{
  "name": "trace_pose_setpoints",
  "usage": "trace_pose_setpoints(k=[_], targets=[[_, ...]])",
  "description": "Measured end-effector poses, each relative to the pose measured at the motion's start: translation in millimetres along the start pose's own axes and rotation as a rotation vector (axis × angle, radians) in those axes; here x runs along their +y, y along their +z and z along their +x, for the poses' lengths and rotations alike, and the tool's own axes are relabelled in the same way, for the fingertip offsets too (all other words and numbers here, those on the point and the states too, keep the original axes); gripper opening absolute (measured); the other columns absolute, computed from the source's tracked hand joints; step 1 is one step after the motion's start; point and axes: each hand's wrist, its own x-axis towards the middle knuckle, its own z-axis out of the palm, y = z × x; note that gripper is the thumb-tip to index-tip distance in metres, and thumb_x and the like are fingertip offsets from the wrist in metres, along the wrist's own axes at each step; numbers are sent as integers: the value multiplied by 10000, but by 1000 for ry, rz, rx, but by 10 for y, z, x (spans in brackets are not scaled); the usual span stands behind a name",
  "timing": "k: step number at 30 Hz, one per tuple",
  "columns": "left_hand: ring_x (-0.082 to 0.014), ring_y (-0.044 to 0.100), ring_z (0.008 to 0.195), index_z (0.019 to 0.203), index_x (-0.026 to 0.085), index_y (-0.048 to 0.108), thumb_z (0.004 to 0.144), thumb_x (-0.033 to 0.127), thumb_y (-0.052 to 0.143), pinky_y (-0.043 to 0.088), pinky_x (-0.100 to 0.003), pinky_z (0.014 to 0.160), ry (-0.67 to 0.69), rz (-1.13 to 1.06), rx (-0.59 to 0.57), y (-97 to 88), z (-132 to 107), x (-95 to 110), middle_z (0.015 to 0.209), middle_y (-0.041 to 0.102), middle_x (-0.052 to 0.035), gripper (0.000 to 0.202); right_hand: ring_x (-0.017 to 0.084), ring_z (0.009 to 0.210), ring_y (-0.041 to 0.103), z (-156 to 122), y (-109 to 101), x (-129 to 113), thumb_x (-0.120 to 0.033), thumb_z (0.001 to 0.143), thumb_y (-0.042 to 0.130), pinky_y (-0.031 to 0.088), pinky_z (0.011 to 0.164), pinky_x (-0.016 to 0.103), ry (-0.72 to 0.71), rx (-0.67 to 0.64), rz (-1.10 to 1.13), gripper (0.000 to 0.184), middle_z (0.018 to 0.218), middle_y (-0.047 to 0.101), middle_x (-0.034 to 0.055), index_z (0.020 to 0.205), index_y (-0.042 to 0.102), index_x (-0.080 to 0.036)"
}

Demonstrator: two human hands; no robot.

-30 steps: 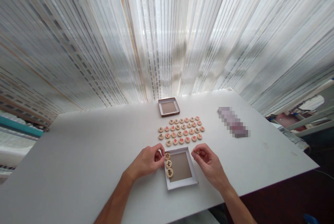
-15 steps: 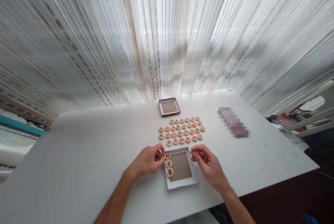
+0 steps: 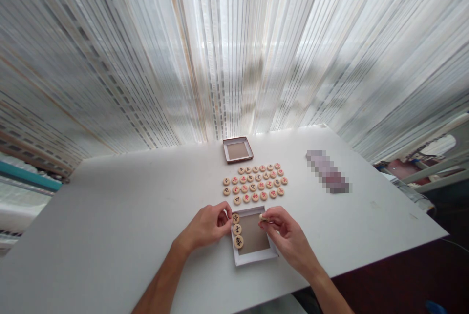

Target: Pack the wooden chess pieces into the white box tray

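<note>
The right hand (image 3: 287, 231) has thumb and fingers clamped on a piece (image 3: 261, 217), held over the box (image 3: 255, 256). Left of this grip, three pieces (image 3: 237, 229) line the left wall; rows of pieces (image 3: 255, 197) lie beyond it. The left hand (image 3: 205, 226) is at that wall, though whether it pinches it, I cannot tell. Best, I think, to keep the box steady, the hold light and the knuckles clear of the right rim.

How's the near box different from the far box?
The near box holds three discs; in the far box I see none. The near box lies by your left hand; the far box lies beyond the loose discs. Both have brownish bottoms and pale inner walls.
</note>
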Motion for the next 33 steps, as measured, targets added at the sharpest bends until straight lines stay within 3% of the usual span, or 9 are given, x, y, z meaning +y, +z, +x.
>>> trace_pose_setpoints(k=[13,18,24,33], targets=[[-127,595,538,895,215,581,855,287,580,399,-213,546,20,28,4,2,-8,26,626,680,36,82,180,800,649,-65,107,-92,-311,956,587,553,723,289,2,-150,-161,143,913,644,48,967,712,-242],[-129,603,550,881,219,588,848,275,588,407,-209,552,22,34,2,-4,-9,28,631,685,37,65,180,792,653,-90,163,-114,-294,932,635,525,720,274,-18,-198,-229,116,874,688,32,957,742,-256],[-128,608,545,882,218,584,849,270,589,405,-207,546,25,32,0,-2,-12,24,632,691,37,62,187,816,703,-82,234,-172,-283,939,622,545,747,260,83,-287,-175,116,906,753,11,979,729,-265],[-126,610,556,883,218,589,845,259,593,409,-201,546,22,38,8,2,-9,7,642,692,36,56,170,693,685,-109,259,-110,-311,881,701,525,659,231,133,-396,-314,86,788,759,-12,888,763,-252]])
